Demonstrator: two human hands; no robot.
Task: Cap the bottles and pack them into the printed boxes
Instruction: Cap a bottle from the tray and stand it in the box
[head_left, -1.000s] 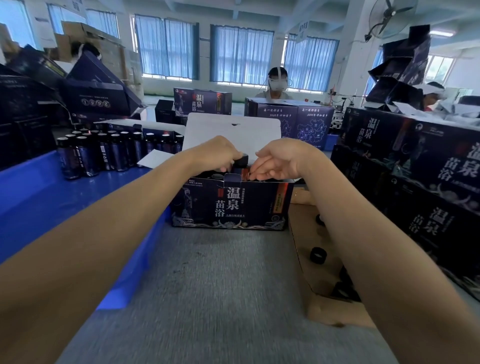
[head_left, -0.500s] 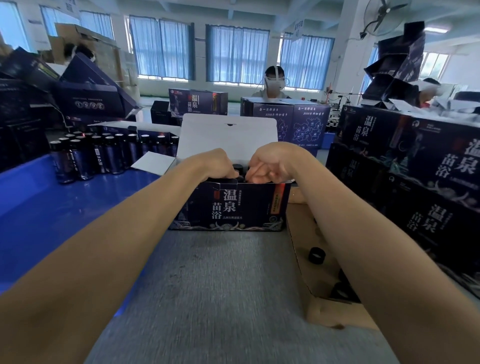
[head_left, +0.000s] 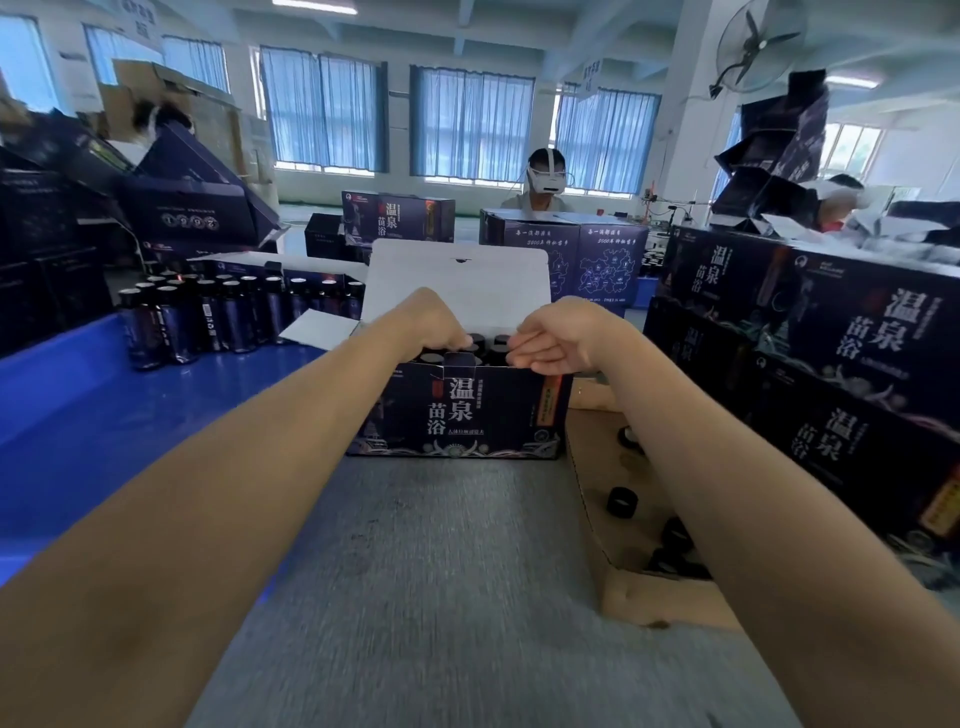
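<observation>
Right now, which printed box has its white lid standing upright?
The box at the left hand and right hand; the stacked boxes at right are closed.

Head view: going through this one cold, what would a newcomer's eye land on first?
Two bare forearms run up the middle to the left hand and right hand, both curled at the top of an open printed box packed with capped bottles; what the fingers grip is hidden. Loose bottles stand on the blue surface to the left. Black caps lie in a cardboard tray on the right.
</observation>
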